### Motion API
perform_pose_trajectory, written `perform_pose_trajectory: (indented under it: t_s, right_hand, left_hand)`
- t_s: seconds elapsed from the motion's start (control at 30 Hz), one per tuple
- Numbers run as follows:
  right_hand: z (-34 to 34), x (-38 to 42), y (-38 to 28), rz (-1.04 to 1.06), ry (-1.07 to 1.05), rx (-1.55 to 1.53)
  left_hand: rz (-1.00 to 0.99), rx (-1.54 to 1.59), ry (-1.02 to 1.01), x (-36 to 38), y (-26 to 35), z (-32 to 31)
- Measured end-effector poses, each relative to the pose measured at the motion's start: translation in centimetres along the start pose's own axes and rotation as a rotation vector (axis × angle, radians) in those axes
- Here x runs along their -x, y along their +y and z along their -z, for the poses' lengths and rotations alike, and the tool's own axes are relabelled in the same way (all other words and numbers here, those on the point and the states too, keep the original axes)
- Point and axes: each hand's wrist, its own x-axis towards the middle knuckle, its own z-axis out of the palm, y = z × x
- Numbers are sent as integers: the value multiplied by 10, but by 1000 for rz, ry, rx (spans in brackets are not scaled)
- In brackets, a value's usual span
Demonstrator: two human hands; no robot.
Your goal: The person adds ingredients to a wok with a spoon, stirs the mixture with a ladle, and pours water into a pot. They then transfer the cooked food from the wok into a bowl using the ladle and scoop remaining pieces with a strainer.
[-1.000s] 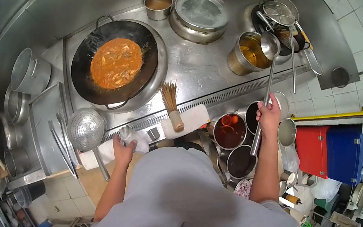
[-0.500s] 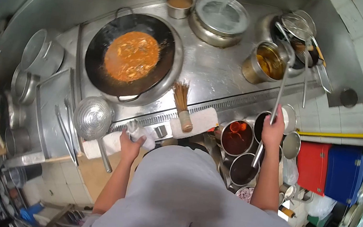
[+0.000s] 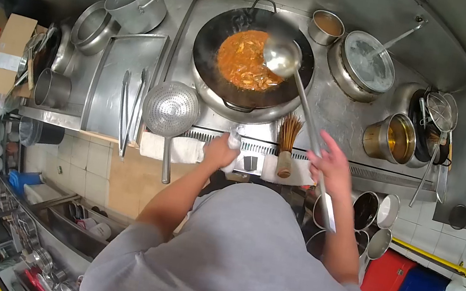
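My right hand [image 3: 334,166] grips the long handle of a ladle [image 3: 307,112], its index finger partly stretched out. The ladle's round bowl hangs over the right part of a black wok [image 3: 205,56], overlapping the orange-red stew [image 3: 241,53] in it. At the counter's front edge, my left hand [image 3: 220,152] is closed around a bunched white cloth [image 3: 235,141], just below the wok's near handle. Left of that hand, a perforated strainer [image 3: 171,108] lies with its handle over the edge. A bamboo brush [image 3: 287,143] stands between my two hands on a folded white towel [image 3: 303,173].
Right of the wok are a small pot of brown liquid [image 3: 327,27], a pot of water [image 3: 365,63] under a running tap and a pot of oil [image 3: 390,139]. Several sauce pots [image 3: 365,209] sit low at right. Tongs [image 3: 126,108] rest on a metal tray [image 3: 109,86] at left.
My right hand has brought the ladle from the sauce pots on the right across to over the wok. My left hand stays at the counter's edge with the cloth. The view has turned left.
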Motion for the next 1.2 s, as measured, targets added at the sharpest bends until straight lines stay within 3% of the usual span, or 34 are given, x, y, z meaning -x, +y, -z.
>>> perform_pose_trajectory:
  t_s: [0.07,0.1,0.13,0.17,0.23,0.27,0.3,0.33,0.37,0.4,0.5,0.57,0.63,0.7,0.77,0.83,0.9,0.97,1.0,1.03,1.1,1.17,1.2]
  right_hand:
    - [-16,-45,57,60,11,138]
    - [-20,-68,86,412,76,397]
    - [-33,-74,82,768,139,644]
    - [-30,-67,75,772,124,641]
    - [-41,-19,6,44,19,146]
    - [-22,-25,2,3,-125,-93]
    - [-25,-27,4,1,-123,-102]
    - [-27,-29,9,29,-53,-49]
    - [-27,-33,15,60,19,5]
    - [-22,-49,54,222,61,259]
    - [-21,-44,80,323,252,270]
    - [-7,-45,105,286,339,338]
    - [9,-46,132,450,511,661]
    - [18,-39,151,434,549,695]
    - [26,-37,177,170,548,710]
    - [25,-32,193,179,569,776]
    - [24,-25,205,-70,484,915]
    - [26,-24,225,-11,500,971]
    - [27,-25,230,-49,457,956]
    - [26,-26,232,-85,418,939]
    - [25,-26,226,-166,384,938]
    - [28,-27,239,-214,357,975]
    - [26,-26,240,-226,370,984]
  left_hand:
    - [-3,312,85,-19,-18,-8]
    - [-12,505,129,-25,-25,-4]
    - [-3,876,6,-24,-28,10]
    - [3,1241,-123,-20,-34,25]
    - [11,1810,-454,-15,-61,47]
    - [58,1873,-441,4,-51,69]
    - [103,1933,-431,25,-38,91]
    - [74,1995,-489,7,-65,76]
    - [69,1987,-495,4,-66,79]
    - [72,1952,-486,2,-66,81]
    - [99,1939,-435,0,-50,94]
    - [36,1852,-541,-7,-42,101]
    - [100,1756,-517,-6,-14,117]
    - [225,1660,-497,-13,17,129]
    - [245,1610,-500,-35,42,132]
    - [418,1519,-515,-79,48,116]
    - [446,1474,-624,-102,45,101]
    - [279,1322,-425,-108,43,76]
    - [272,1408,-463,-116,31,64]
    - [272,1395,-469,-100,32,62]
    - [351,1679,-378,-34,48,67]
    - [276,1526,-478,38,73,106]
    - [281,1525,-565,41,69,107]
